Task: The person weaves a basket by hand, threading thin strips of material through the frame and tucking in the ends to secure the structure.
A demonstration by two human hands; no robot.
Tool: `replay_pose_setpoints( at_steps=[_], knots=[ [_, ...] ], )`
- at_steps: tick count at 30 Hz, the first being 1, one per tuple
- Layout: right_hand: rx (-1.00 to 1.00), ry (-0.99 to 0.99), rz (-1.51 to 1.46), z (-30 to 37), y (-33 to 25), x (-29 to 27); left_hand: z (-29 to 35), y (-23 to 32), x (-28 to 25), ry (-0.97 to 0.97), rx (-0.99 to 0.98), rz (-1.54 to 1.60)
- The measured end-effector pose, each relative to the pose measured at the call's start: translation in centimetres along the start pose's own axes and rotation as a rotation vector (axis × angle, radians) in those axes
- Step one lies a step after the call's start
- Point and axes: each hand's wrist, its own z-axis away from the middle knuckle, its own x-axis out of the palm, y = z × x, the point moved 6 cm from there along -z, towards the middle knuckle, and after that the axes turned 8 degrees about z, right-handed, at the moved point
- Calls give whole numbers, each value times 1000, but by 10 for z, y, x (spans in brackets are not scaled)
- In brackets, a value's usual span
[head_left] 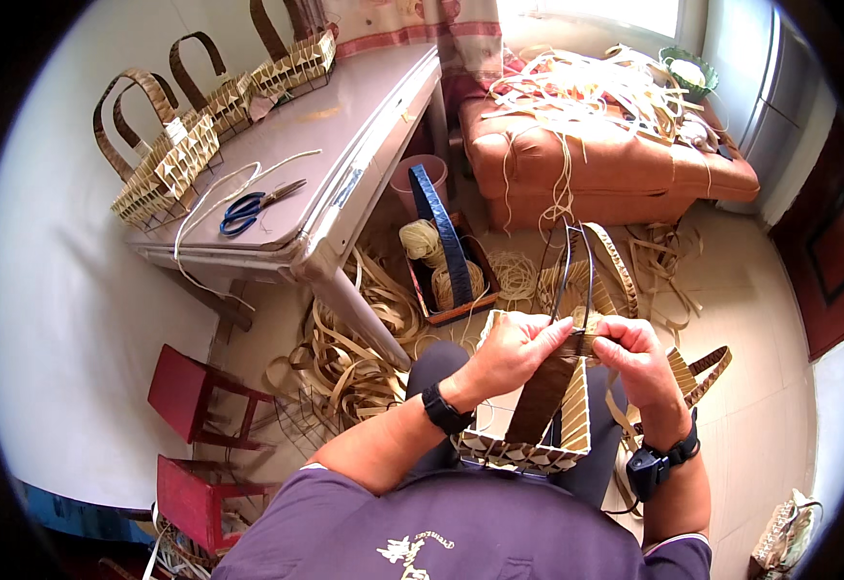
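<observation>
A woven cream-and-brown basket [523, 452] rests on my lap. Its handle [543, 401] is covered in flat brown strip on the near part, while bare dark wires [591, 275] form the arch beyond my fingers. My left hand [518, 356] is closed around the handle where the covering stops, thumb pressed on top. Beside it, my right hand [637, 360] pinches the brown strip [581, 343] against the wires, thumb and forefinger together. The two hands nearly touch. My fingers partly hide the strip's end.
Finished baskets [166, 169] and blue-handled scissors [253, 208] lie on the table [364, 126] at left. A box [465, 311] with twine balls stands ahead. Loose strips [364, 300] cover the floor and the orange sofa seat [576, 164]. Red stools [185, 391] stand at left.
</observation>
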Motion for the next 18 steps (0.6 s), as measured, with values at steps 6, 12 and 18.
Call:
replay_pose_setpoints(
  at_steps=[6,12,18],
  knots=[
    [4,50,106,13,-7,-2,7,18,3,-2,-23,-132],
    [-10,84,339,17,-40,-3,17,34,15,-30,67,-410],
    [-281,280,903,19,-93,34,20,48,20,134,50,-691]
  ],
)
